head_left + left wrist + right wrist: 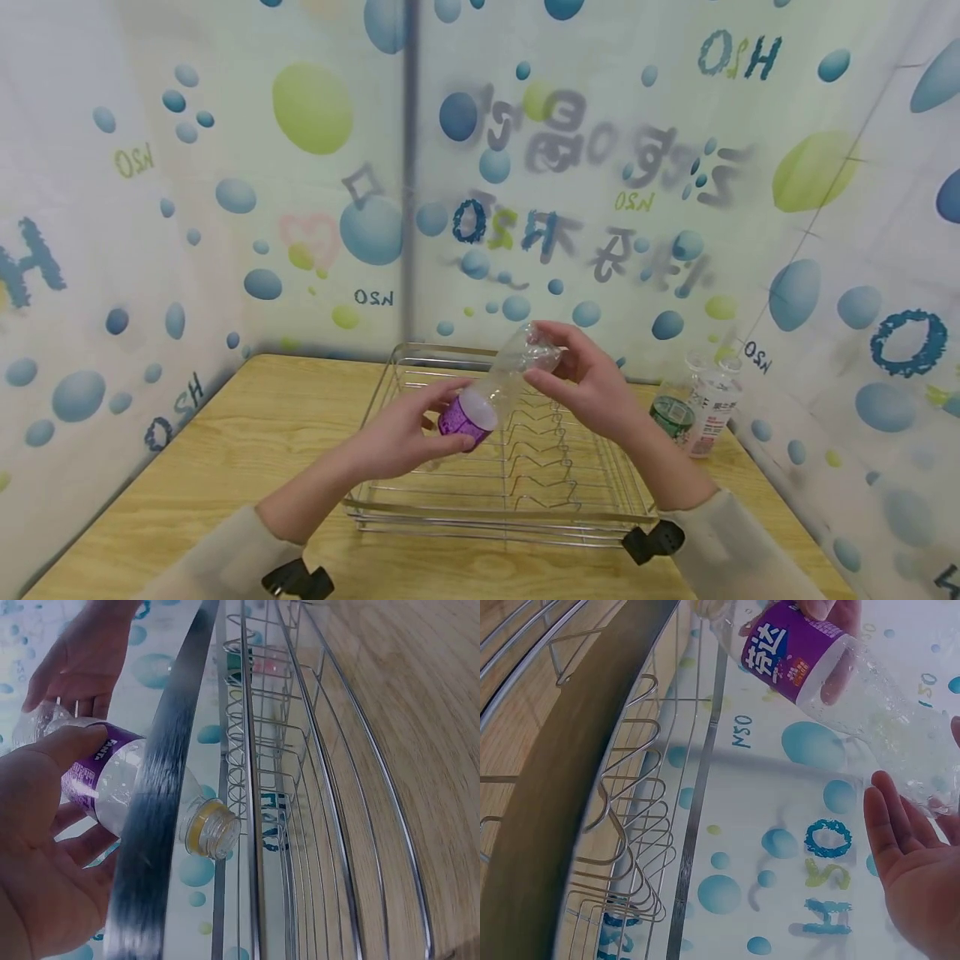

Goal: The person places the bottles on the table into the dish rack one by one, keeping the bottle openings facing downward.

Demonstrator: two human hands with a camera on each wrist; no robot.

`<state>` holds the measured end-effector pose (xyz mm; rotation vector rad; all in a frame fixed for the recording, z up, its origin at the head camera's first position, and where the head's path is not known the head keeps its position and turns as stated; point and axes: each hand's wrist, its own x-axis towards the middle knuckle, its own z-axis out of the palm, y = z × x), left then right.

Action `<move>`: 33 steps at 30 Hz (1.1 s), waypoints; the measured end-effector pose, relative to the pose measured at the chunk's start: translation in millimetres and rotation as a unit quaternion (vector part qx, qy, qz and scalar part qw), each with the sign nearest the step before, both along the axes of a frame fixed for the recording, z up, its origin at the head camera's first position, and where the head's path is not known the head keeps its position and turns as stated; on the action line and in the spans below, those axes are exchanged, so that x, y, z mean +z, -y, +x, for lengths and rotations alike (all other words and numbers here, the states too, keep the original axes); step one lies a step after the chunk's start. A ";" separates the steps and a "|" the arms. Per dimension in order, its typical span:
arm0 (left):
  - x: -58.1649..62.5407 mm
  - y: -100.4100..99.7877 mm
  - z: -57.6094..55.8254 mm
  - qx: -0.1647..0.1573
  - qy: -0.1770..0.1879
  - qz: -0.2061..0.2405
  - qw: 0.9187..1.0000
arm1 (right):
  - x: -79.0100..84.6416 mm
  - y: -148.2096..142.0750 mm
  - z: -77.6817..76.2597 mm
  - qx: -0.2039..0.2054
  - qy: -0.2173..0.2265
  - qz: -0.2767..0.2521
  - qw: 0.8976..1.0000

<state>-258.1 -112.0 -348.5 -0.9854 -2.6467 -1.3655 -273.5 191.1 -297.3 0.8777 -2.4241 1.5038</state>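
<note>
A clear plastic bottle (504, 375) with a purple label is held tilted above a wire dish rack. My left hand (397, 437) grips it round the label (82, 776), thumb on one side and fingers on the other. Uncapped, with a yellow ring below its thread, the bottle's mouth (220, 831) shows in the left wrist view. At the opposite end, my right hand (592, 387) holds the base between thumb and fingers. The right wrist view shows the label's front (791, 652) and the right fingers (892, 817) at the base.
The metal dish rack (495, 514) stands on a wooden table (247, 442), beneath both hands. Right of it are a clear bottle with a green label (672, 417) and a bottle with a white and pink label (708, 417). A bubble-patterned curtain (315, 192) surrounds the table.
</note>
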 end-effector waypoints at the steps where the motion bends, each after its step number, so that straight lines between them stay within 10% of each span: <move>1: -0.2 0.1 0.0 0.002 0.002 0.002 1.000 | 0.2 1.0 -0.2 0.002 0.005 -0.005 1.000; 13: 0.3 -2.3 0.8 0.007 0.087 0.064 0.994 | -9.6 20.3 0.0 0.042 0.033 0.006 0.999; 33: -3.0 -3.6 -0.2 0.007 0.103 0.094 0.990 | -18.1 39.0 3.3 0.013 0.075 0.048 0.996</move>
